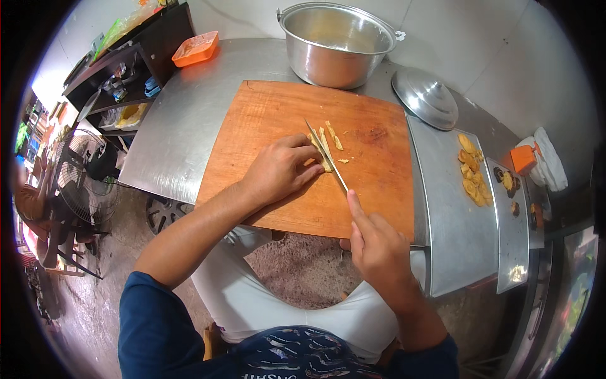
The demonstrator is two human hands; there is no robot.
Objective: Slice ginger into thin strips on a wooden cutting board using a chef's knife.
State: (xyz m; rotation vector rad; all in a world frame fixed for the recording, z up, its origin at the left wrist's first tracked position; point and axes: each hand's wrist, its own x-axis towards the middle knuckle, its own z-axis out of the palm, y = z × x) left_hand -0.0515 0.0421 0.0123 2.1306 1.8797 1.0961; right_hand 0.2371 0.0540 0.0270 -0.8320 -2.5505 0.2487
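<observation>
A large wooden cutting board (279, 109) lies before me on the metal table. My right hand (378, 241) grips the handle of a kitchen knife (338, 175), its blade pointing up and left across the board. With bent fingers, my left hand (286, 166) holds down a pale yellow piece of food (327, 166) just left of the blade. Its fingertips partly hide the piece. Narrow cut strips (334, 136) of the same food lie right of the blade near its tip, with small crumbs around them.
Behind the board stand a deep metal pot (338, 61) and a domed lid (425, 97). Metal trays (454, 237) at the right hold yellow food pieces (473, 175) and dark-edged pieces (509, 182). An orange plastic basket (195, 49) sits back left. A floor fan (87, 175) stands at far left.
</observation>
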